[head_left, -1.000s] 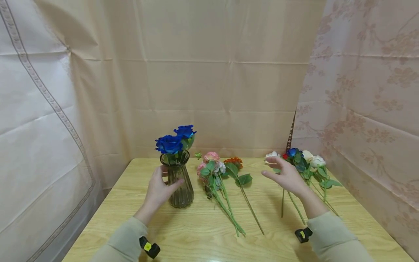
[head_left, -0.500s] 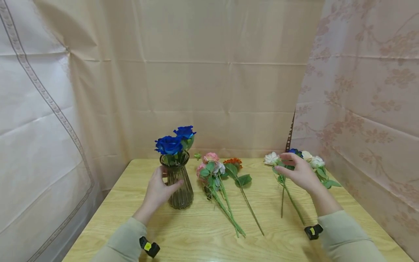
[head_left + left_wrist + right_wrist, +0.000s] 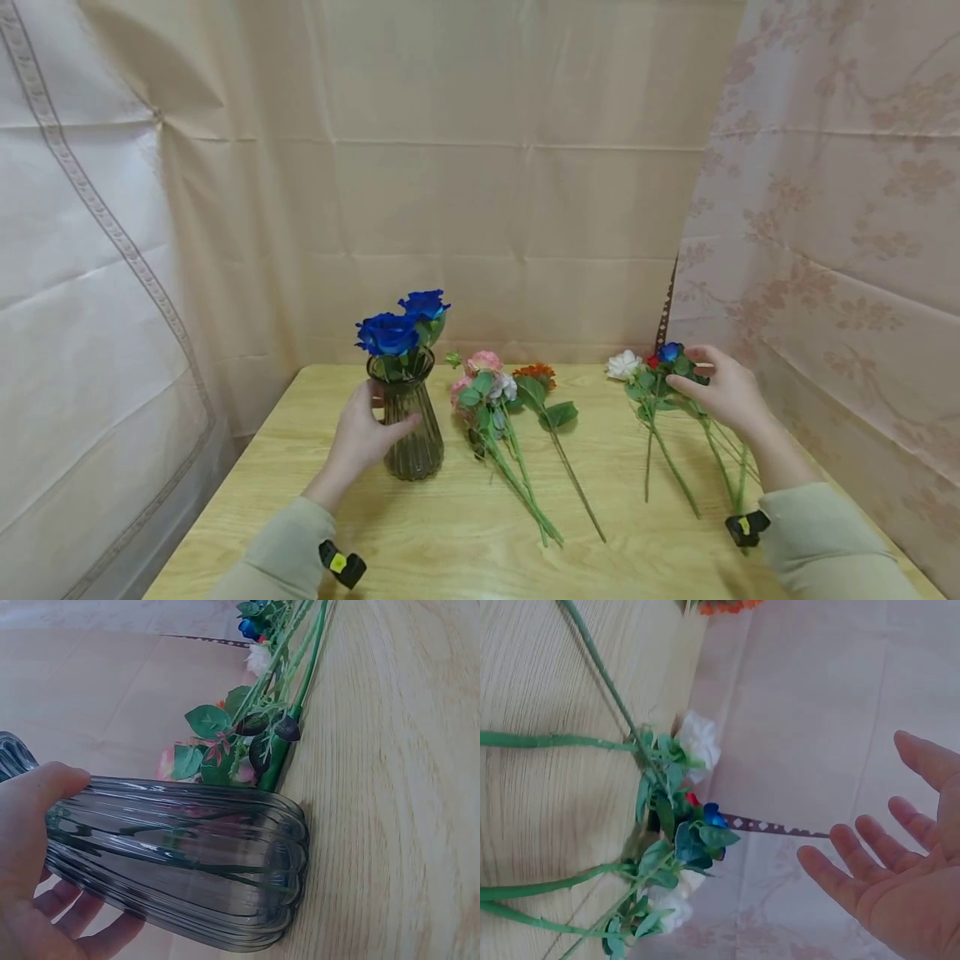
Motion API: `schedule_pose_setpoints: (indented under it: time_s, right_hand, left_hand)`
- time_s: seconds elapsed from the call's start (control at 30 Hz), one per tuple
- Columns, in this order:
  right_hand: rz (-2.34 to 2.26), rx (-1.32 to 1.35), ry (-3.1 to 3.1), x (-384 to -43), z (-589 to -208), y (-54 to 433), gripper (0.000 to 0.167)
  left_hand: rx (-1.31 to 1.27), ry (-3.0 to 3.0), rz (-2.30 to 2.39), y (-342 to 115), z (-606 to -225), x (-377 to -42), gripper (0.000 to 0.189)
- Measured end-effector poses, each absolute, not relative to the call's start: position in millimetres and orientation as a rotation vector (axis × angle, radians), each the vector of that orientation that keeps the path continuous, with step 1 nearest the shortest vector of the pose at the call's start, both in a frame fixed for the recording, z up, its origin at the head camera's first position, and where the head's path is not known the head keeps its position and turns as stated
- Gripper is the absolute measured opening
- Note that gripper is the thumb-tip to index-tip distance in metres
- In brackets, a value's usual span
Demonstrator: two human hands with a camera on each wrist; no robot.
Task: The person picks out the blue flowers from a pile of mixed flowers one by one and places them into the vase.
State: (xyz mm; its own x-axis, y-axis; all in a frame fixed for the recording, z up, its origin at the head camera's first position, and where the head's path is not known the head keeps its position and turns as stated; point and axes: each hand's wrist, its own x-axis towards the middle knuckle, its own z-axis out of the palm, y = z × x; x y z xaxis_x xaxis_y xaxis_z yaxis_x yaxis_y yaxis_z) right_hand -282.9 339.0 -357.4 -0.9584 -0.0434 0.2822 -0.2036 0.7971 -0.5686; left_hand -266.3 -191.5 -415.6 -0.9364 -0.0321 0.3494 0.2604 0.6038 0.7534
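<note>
A ribbed, smoky glass vase (image 3: 415, 442) stands upright on the table's left side, holding two blue roses (image 3: 387, 333). My left hand (image 3: 362, 433) grips its side, thumb in front and fingers behind; stems show through the glass (image 3: 180, 862) in the left wrist view. On the right, my right hand (image 3: 723, 392) hovers over a group of artificial flowers, its fingers spread and holding nothing. A white flower (image 3: 623, 364) and a small blue rose (image 3: 670, 352) lie in that group; in the head view the hand covers its other blooms. White blooms (image 3: 669, 911) show there in the right wrist view.
Pink flowers (image 3: 482, 362) with long green stems lie on the wooden table (image 3: 465, 575) just right of the vase. Beside them is an orange flower (image 3: 536, 374) on one stem. Curtains hang behind (image 3: 487, 200) and along both sides.
My right hand has moved to the right, from near the white flower to past the small blue rose. My left hand keeps its grip on the vase, which has not moved.
</note>
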Motion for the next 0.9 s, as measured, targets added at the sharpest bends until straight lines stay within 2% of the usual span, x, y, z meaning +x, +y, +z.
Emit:
schedule_pose_setpoints:
  time_s: [0.37, 0.67, 0.9]
  right_hand:
    - [0.873, 0.108, -2.792, -283, -365, 353, 0.082]
    - [0.692, 0.095, -2.84, -286, -379, 372, 0.071]
    - [0.606, 0.0, -2.951, -287, -388, 387, 0.072]
  left_hand:
    - [-0.195, -2.489, -1.285, -194, -416, -265, 0.066]
    - [-0.209, -2.484, -1.287, -194, -416, -266, 0.065]
    - [-0.207, -2.492, -1.287, -193, -416, -267, 0.066]
